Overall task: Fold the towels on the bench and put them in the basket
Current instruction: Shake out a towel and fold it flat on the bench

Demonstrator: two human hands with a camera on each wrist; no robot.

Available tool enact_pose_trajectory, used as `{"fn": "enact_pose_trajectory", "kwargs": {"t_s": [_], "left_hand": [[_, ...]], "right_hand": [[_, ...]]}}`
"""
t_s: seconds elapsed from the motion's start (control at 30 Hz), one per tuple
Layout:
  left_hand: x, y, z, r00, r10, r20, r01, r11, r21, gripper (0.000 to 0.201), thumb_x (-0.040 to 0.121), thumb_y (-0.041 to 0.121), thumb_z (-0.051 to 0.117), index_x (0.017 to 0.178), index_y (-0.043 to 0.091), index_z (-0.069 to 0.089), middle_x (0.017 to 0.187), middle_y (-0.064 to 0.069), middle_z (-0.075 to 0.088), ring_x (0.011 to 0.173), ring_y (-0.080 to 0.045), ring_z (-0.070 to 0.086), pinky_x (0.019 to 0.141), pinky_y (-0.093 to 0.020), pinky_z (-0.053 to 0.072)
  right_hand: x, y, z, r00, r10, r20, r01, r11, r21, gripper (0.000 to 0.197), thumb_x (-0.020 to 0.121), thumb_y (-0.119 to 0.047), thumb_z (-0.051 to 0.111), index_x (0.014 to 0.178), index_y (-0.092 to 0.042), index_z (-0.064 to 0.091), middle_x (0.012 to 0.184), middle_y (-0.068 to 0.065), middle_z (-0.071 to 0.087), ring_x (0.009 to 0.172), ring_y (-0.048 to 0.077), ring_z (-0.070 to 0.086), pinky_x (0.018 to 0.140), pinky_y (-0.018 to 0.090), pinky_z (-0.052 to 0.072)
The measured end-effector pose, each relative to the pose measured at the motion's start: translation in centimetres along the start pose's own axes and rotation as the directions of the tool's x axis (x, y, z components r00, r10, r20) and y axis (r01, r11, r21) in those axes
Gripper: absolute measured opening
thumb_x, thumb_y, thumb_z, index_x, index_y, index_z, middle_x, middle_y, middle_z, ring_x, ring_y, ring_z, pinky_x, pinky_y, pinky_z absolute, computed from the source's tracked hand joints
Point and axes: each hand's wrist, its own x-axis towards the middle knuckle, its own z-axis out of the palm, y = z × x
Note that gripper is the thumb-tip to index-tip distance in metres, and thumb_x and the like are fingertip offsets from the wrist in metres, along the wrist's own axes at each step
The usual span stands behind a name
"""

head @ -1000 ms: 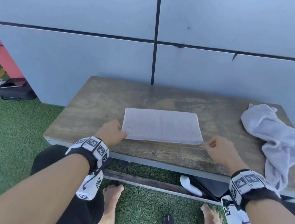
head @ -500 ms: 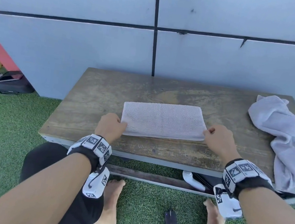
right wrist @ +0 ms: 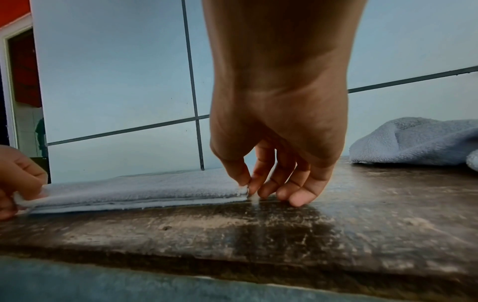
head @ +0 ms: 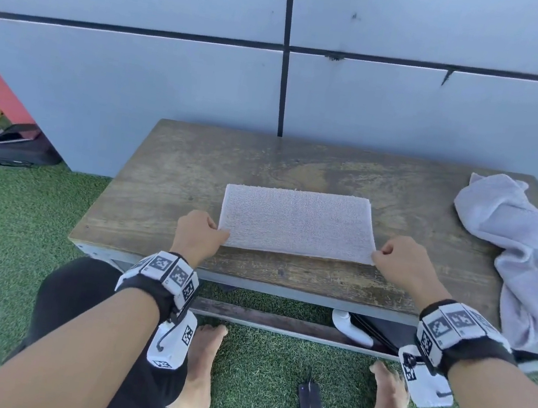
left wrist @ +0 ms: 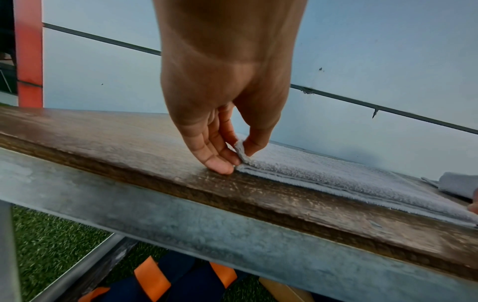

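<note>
Lying flat mid-worktop (head: 168, 169), the folded towel (head: 296, 221) sits between both hands: left hand (head: 197, 235) pinches its near-left corner, right hand (head: 403, 267) its near-right corner.

The right hand (head: 402, 264), apart from the towel (head: 298, 221) a second ago, has closed in and now pinches its lower right corner; the left hand (head: 199, 234) has lifted its corner slightly.

crumpled towel (head: 527, 247): right side cut off by the head view's edge. bench (head: 166, 189): right end out of frame. dark bag (head: 381, 330) under the bench: mostly hidden by the top. left hand (right wrist: 15, 179): cut by the right wrist view's edge.
</note>
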Motion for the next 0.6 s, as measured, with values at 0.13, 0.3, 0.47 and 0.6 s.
{"fn": "enact_pose_trajectory", "kwargs": {"t_s": [0.13, 0.3, 0.47, 0.6], "left_hand": [[0.2, 0.0, -0.1, 0.999, -0.018, 0.033, 0.018, 1.000, -0.013, 0.024, 0.081, 0.013, 0.063, 0.063, 0.013, 0.048, 0.060, -0.005, 0.053, 0.058, -0.020, 0.048, 0.051, -0.026, 0.038], [0.7, 2.0, 1.9, 0.967, 0.196, -0.163, -0.171, 0.973, 0.154, 0.029, 0.082, 0.011, 0.059, 0.109, 0.011, 0.048, 0.110, -0.006, 0.046, 0.100, -0.021, 0.044, 0.086, -0.031, 0.041], [2.3, 6.5, 5.8, 0.867, 0.497, -0.042, -0.476, 0.850, 0.224, 0.042, 0.093, 0.013, 0.048, 0.135, 0.008, 0.046, 0.146, -0.010, 0.040, 0.136, -0.027, 0.036, 0.110, -0.039, 0.035], [3.8, 6.7, 8.8, 0.868, 0.464, 0.175, -0.496, 0.812, 0.307, 0.054, 0.105, 0.024, 0.029, 0.157, 0.015, 0.018, 0.167, -0.003, 0.009, 0.154, -0.024, 0.003, 0.124, -0.042, 0.010]], "right_hand": [[-0.3, -0.8, -0.5, 0.998, 0.055, 0.011, -0.055, 0.998, -0.036, 0.038, 0.083, -0.016, 0.060, 0.053, -0.017, 0.037, 0.046, -0.003, 0.040, 0.044, 0.019, 0.039, 0.054, 0.030, 0.041], [-0.5, -4.2, 0.0, 0.956, -0.151, -0.251, 0.106, 0.977, -0.186, 0.015, 0.087, -0.018, 0.054, 0.101, -0.014, 0.054, 0.111, 0.008, 0.052, 0.105, 0.027, 0.048, 0.093, 0.043, 0.044], [1.6, -9.9, 4.0, 0.904, -0.416, -0.101, 0.397, 0.903, -0.165, 0.041, 0.095, -0.020, 0.049, 0.135, -0.012, 0.046, 0.143, 0.006, 0.043, 0.131, 0.023, 0.038, 0.108, 0.039, 0.033], [3.6, -11.5, 7.7, 0.911, -0.403, 0.086, 0.412, 0.892, -0.185, 0.056, 0.105, -0.031, 0.028, 0.158, -0.018, 0.016, 0.167, 0.001, 0.006, 0.154, 0.018, 0.004, 0.124, 0.043, 0.010]]}}
